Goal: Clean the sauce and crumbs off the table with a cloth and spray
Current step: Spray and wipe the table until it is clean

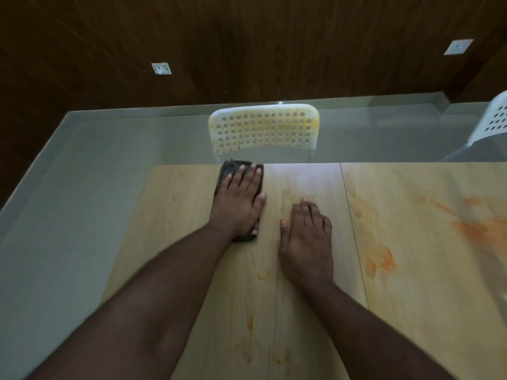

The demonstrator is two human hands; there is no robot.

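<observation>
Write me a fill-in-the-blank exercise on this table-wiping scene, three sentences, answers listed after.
1. The left hand presses flat on a dark folded ____ at the far edge of the light wooden table.
2. The right hand rests open on the bare ____.
3. The white perforated plastic chair behind the table is stained ____, like the sauce smears right of the seam.

Missing words: cloth; table; orange
</observation>
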